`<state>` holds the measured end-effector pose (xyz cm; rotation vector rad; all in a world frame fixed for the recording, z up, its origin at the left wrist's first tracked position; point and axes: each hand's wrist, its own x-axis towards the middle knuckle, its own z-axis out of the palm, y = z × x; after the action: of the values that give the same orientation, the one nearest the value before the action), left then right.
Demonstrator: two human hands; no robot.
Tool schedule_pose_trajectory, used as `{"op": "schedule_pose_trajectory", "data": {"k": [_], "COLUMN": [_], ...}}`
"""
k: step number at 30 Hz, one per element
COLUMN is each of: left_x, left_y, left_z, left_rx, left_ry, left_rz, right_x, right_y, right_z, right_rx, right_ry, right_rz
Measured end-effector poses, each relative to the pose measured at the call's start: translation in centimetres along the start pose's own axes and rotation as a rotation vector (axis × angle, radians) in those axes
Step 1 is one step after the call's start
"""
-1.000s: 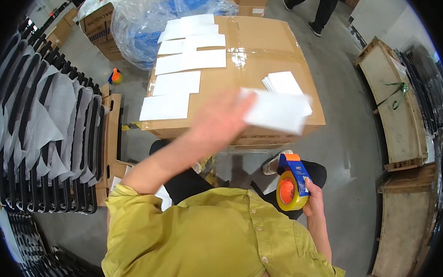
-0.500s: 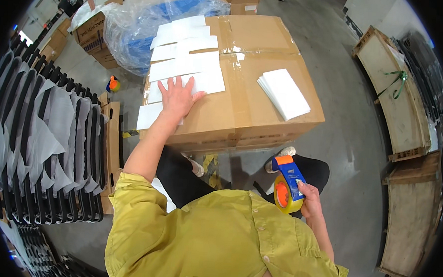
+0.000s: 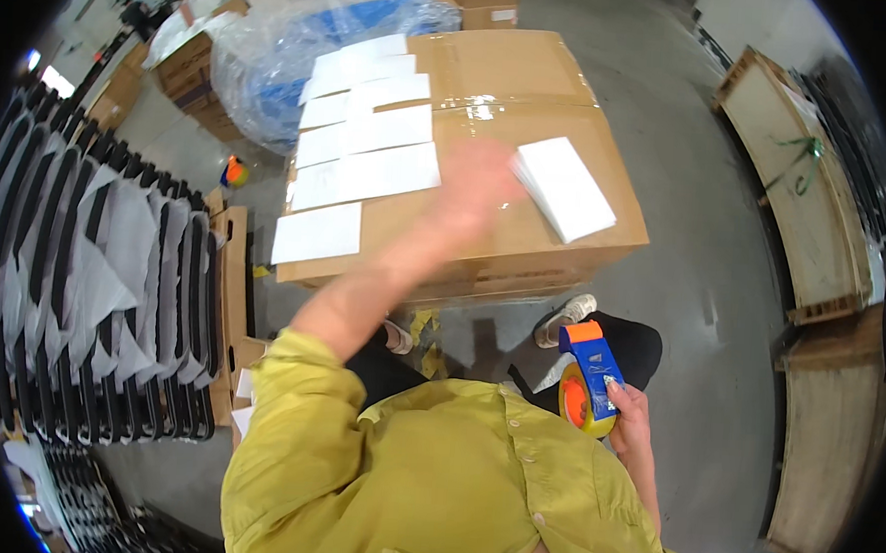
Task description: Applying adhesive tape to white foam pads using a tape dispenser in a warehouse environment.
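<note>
Leftmost, a long row of black racks point(image 3: 71, 307) hung with grey-white sheets is filling the side of the view, with flat cardboard point(image 3: 229, 305) standing on edge just beside it. Next, a line of white sheets point(image 3: 365, 137) is lying on the left half of the big cardboard box point(image 3: 510, 240), running from the far end to the near corner; six or so appear already set down, each just beside the next. The left hand point(image 3: 478, 183) is sweeping over the middle of the box top, too blurred by motion to show how far its fingers are spread or whether they have hold of anything; I cannot tell. Just to its right, a stack of white sheets point(image 3: 565, 188) is resting on the box, apparently not yet laid out, so the work looks partly done with that pile left. Lower right, the right hand point(image 3: 630, 427) is gripping an orange-and-blue tape dispenser point(image 3: 588, 379), fingers closed round its handle, beside the hip. No bench is carrying the box; it is sitting low over a grey concrete floor point(image 3: 683, 289). Behind it, a blue load under clear plastic wrap point(image 3: 274, 67) is waiting, and at far right wooden pallets point(image 3: 798, 195) are leaning in this warehouse space.
</note>
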<state>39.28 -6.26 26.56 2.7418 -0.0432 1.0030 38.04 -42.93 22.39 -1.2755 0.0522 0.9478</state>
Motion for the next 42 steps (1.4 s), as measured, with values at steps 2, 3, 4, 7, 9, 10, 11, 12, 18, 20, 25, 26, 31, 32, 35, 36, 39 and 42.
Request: {"op": "schedule_pose_trajectory", "data": {"k": [2, 3, 4, 7, 9, 10, 11, 12, 18, 20, 25, 26, 31, 32, 35, 36, 39, 42], "left_x": [2.4, 2.7, 2.9, 3.8, 4.0, 4.1, 4.2, 4.4, 3.0, 2.6, 2.2, 2.1, 3.2, 3.5, 3.3, 3.4, 2.9, 2.2], "left_y": [5.4, 6.9, 7.5, 6.3, 5.3, 4.8, 4.4, 4.1, 4.7, 4.8, 4.4, 4.3, 7.4, 8.1, 9.4, 9.9, 9.9, 9.5], "left_z": [3.5, 4.3, 4.6, 4.6, 4.6, 4.6, 4.8, 5.2, 4.8, 4.3, 4.9, 4.8, -0.3, -0.9, -2.0, -2.8, -2.9, -2.3], "left_rx": [-0.025, -0.038, -0.055, -0.007, -0.073, -0.144, -0.145, -0.138, 0.004, -0.024, -0.054, -0.074, -0.830, -1.041, -1.413, -1.575, -1.657, -1.732], "left_ry": [0.046, -0.056, -0.156, -0.342, -0.369, -0.395, -0.395, -0.452, -0.436, -0.411, -0.290, -0.294, -0.234, -0.365, -0.769, -0.839, -0.893, -0.821], "left_rz": [0.132, 0.046, -0.042, -0.077, -0.063, -0.044, -0.047, -0.011, 0.195, 0.190, 0.167, 0.185, -0.482, -0.588, -0.829, -0.893, -0.862, -0.936], "right_x": [0.1, 0.3, 0.3, -0.1, -0.2, -0.3, -0.3, -0.2, 0.4, 0.6, -0.4, -0.9, -1.7, -1.6, -1.4, -1.4, -1.1, -0.8], "right_y": [0.2, 0.2, 0.1, 0.0, 0.1, 0.2, 0.2, 0.2, -0.5, -0.5, -1.1, -1.9, -4.2, -4.4, -4.7, -4.9, -5.1, -5.9], "right_z": [0.0, 0.0, 0.3, 0.4, 0.0, -0.1, 0.0, 0.1, 1.6, 2.0, 2.1, 2.3, 1.0, 1.0, 0.7, 0.6, 1.6, 2.1], "right_rx": [-0.005, -0.003, 0.004, 0.007, 0.000, -0.006, -0.008, -0.004, -0.014, -0.018, -0.028, -0.054, -0.246, -0.246, -0.283, -0.327, -0.310, -0.394], "right_ry": [0.011, 0.020, 0.018, -0.021, -0.025, -0.023, -0.023, -0.038, -0.047, -0.064, -0.025, -0.050, -0.132, -0.132, -0.185, -0.202, -0.218, -0.266], "right_rz": [-0.005, -0.014, -0.025, -0.045, -0.041, -0.041, -0.038, -0.032, -0.042, -0.047, -0.127, -0.220, -0.431, -0.497, -0.554, -0.570, -0.655, -0.693]}}
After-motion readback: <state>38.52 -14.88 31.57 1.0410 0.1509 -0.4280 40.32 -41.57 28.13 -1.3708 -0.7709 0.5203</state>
